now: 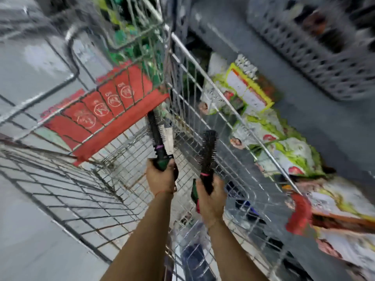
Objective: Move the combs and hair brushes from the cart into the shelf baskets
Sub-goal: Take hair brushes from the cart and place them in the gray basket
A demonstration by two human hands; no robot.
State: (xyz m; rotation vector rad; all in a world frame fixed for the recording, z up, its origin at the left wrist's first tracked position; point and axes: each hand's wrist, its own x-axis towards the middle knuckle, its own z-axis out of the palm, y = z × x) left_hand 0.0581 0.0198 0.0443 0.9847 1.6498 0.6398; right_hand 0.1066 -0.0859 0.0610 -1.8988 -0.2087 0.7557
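Blurrily, I am looking down through the head camera over a wire cart (85, 201) that is filling the left and middle of the view, its mesh walls slanting across the picture. On its far side a red flap (105, 116) with white round symbols is lying against the wire. Moving right, the left hand (161, 177) is reaching out over the cart with its fingers wrapped fully around the dark green handle of a brush (156, 136); that brush is pointing up and away, black bristles showing, with a thin purple band above the grip and a white tag beside it. Just to the right, the right hand (211, 199) is closing tight around the handle of a second brush (208, 157), a round black one with bristles all around and a pink band near the grip. A green and red object is also sticking out under that hand, but I cannot tell what it is. Both brushes are being held above the cart, near its right wall and apart from each other. Further right, past the wire, packets (249, 92) printed in green, yellow and white are lining a shelf. At the upper right, a grey perforated basket (324, 63) is sitting, too smeared to show its contents.
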